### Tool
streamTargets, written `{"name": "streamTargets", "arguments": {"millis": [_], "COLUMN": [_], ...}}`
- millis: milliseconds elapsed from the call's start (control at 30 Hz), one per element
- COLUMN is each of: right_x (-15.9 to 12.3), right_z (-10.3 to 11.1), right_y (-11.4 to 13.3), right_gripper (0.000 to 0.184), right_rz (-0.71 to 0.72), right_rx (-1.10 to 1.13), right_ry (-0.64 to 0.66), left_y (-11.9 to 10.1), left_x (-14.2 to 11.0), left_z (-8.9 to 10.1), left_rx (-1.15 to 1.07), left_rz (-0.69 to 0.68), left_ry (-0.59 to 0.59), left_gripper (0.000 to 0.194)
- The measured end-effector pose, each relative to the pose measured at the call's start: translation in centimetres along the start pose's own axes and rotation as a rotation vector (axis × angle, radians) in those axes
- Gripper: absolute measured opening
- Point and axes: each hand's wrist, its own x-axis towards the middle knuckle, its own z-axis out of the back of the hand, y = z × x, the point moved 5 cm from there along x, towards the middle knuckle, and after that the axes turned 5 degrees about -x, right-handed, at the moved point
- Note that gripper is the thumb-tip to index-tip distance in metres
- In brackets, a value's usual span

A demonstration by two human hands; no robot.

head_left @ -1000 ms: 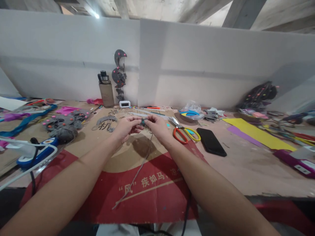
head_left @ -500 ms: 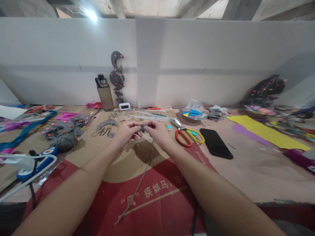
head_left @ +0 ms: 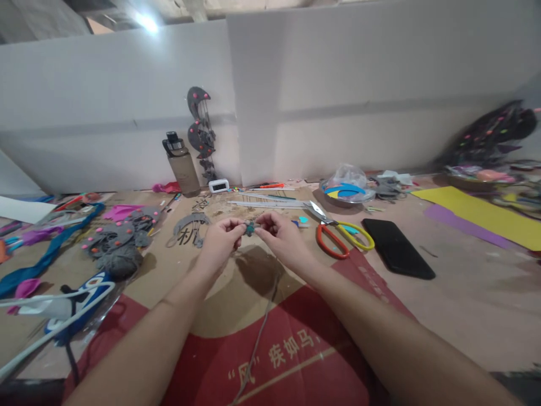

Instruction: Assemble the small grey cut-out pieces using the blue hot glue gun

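The left hand (head_left: 220, 242) and right hand (head_left: 282, 235) meet above the cardboard sheet (head_left: 220, 293), fingertips of both pinching a small teal bead (head_left: 250, 228) between them. A grey cord (head_left: 262, 332) trails from it toward the near edge. I'd keep the pinch tight and the cord slack. Orange-and-yellow scissors (head_left: 344, 239) lie just right; a black phone (head_left: 397, 255) lies farther right.

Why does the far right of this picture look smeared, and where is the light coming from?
Head view: the dark pile at the right edge is streaked by motion blur; the left hand and right hand stay fairly sharp. A bright lamp glares at the upper left; the hands' shadow falls on the cardboard. The wide lens bends the wall lines.
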Motion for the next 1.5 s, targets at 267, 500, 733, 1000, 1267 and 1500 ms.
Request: {"name": "streamTargets", "arguments": {"millis": [267,500,733,1000,1267,1500], "right_x": [0.2,0.4,0.1,-0.2,-0.2,-0.3], "right_z": [0.1,0.5,0.7,1.3,1.2,1.3], "right_y": [-0.2,-0.8,-0.8,0.7,0.6,1.1], "right_gripper": [0.018,0.009,0.011,0.004,0.010,0.006], "right_rz": [-0.001,0.002,0.035,0.153,0.156,0.167], "right_rx": [0.020,0.020,-0.024,-0.253,-0.256,-0.245], "right_ry": [-0.021,-0.062,-0.134,-0.129,-0.118,-0.135], "left_y": [0.8,1.0,1.6,2.1,1.7,1.7], "left_x": [-0.1,-0.2,-0.3,-0.2,0.0,-0.2], "left_z": [-0.2,-1.4,-1.6,-1.2,-1.2,-1.4], "left_rx": [-0.077,-0.334,-0.308,-0.316,-0.378,-0.383], "left_rz": [-0.006,0.162,0.180,0.207,0.190,0.177], "left_ry": [-0.046,0.082,0.063,-0.011,0.028,0.033], "left_gripper": [0.019,0.019,0.014,0.019,0.018,0.017]}}
